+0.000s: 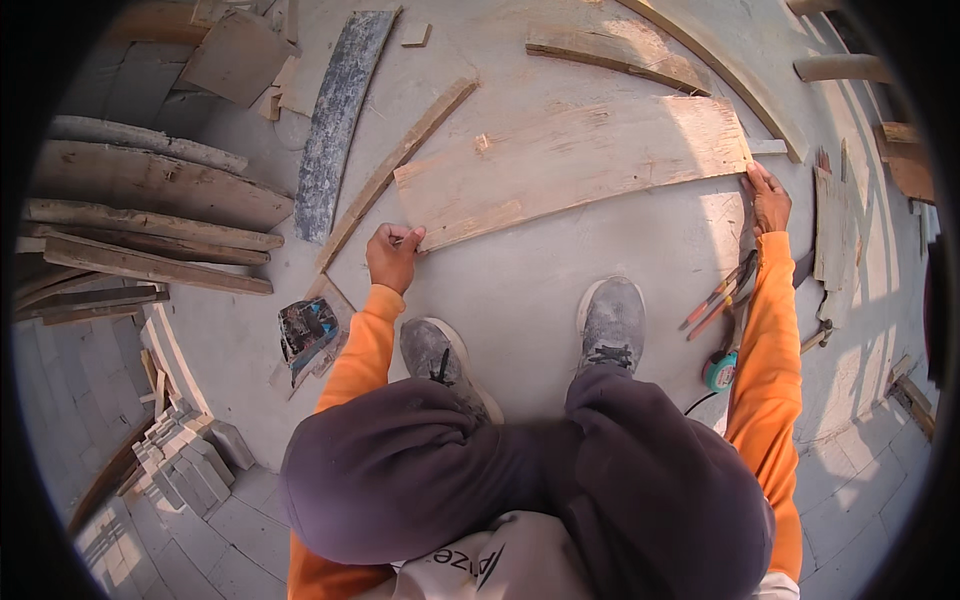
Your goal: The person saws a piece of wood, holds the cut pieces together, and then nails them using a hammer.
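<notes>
A wide, pale wooden board [570,170] lies crosswise in front of my shoes, its long near edge toward me. My left hand [393,255] pinches its near left corner between thumb and fingers. At the near right corner my right hand [767,198] is closed on the edge, with some fingers hidden. Just left of the board runs a narrow wooden batten [400,170]. Beside my right forearm lie red-handled pliers [710,308], partly covered by the sleeve, and a teal tape measure [719,371].
Beyond the board rest a thick timber piece [615,55] and a long batten [735,80]. A dark grey, stained plank [340,120] lies at far left. Rough planks [150,190] are piled at left. A black and blue object [308,330], its kind unclear, sits by my left forearm.
</notes>
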Motion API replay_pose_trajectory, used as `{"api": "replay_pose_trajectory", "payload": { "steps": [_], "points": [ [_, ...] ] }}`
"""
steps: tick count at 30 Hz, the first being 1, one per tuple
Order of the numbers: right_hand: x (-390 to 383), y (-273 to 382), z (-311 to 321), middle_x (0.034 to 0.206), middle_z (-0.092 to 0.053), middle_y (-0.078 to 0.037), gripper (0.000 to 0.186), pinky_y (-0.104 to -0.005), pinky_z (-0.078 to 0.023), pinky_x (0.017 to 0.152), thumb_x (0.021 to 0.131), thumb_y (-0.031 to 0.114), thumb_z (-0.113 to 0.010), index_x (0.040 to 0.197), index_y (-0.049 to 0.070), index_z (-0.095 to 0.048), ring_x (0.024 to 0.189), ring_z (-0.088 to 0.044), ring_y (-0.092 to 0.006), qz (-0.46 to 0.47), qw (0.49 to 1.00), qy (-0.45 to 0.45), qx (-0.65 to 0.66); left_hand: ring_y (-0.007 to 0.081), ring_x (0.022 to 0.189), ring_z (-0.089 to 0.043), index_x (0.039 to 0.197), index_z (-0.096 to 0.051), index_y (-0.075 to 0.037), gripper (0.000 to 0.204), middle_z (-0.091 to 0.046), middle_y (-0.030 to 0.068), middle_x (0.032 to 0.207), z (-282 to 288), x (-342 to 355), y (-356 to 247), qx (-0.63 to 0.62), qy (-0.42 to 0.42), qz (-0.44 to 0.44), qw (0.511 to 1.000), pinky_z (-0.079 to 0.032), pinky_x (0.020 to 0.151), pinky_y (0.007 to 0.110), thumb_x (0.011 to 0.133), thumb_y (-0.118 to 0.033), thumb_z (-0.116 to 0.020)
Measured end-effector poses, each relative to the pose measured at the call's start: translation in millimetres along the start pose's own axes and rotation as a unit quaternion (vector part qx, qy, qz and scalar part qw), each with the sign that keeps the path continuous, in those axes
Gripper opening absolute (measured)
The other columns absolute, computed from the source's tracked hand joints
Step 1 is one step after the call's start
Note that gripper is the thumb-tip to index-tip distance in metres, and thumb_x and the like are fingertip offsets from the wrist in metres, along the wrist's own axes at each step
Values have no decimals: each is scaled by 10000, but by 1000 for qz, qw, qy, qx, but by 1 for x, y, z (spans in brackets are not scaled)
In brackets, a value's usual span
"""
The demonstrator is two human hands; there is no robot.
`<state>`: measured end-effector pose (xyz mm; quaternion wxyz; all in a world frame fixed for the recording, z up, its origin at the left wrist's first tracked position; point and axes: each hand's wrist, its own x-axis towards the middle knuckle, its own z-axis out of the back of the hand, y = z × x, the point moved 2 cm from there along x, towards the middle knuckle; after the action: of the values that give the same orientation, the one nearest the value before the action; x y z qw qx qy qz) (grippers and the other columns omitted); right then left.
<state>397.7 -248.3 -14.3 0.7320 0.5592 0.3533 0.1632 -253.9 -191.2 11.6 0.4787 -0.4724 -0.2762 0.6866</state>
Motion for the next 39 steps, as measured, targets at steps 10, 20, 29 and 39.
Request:
{"api": "replay_pose_trajectory", "payload": {
  "steps": [10,20,29,39],
  "points": [
    [8,-2,8,1177,-706,-114,355,-249,-541,968,935,154,-754,1208,-63,-687,1050,-670,-165,17,999,25,-21,94,643,-578,853,-646,-13,234,-680,44,761,-2,-9,1,-57,-10,50,997,-454,593,222,857,-143,-840],
    [10,-3,13,1184,-701,-128,370,-268,-538,990,933,162,-754,1210,-72,-680,1063,-673,-180,16,999,34,-32,91,650,-584,851,-642,6,265,-675,42,749,-2,-3,-1,14,-25,5,1000,-477,617,226,872,-179,-829],
    [11,-3,13,1183,-700,-138,351,-271,-543,985,933,127,-748,1205,-82,-672,1058,-674,-188,32,999,35,-22,116,654,-613,834,-659,27,275,-701,82,748,-1,4,13,28,-21,7,999,-504,625,269,861,-185,-831],
    [1,8,11,1120,-724,-123,310,-286,-557,959,920,99,-750,1163,-85,-695,1000,-689,-176,62,998,27,-13,98,667,-595,842,-638,-2,224,-679,48,756,-8,1,-2,53,-2,25,998,-474,630,233,884,-147,-804]
  ]
}}
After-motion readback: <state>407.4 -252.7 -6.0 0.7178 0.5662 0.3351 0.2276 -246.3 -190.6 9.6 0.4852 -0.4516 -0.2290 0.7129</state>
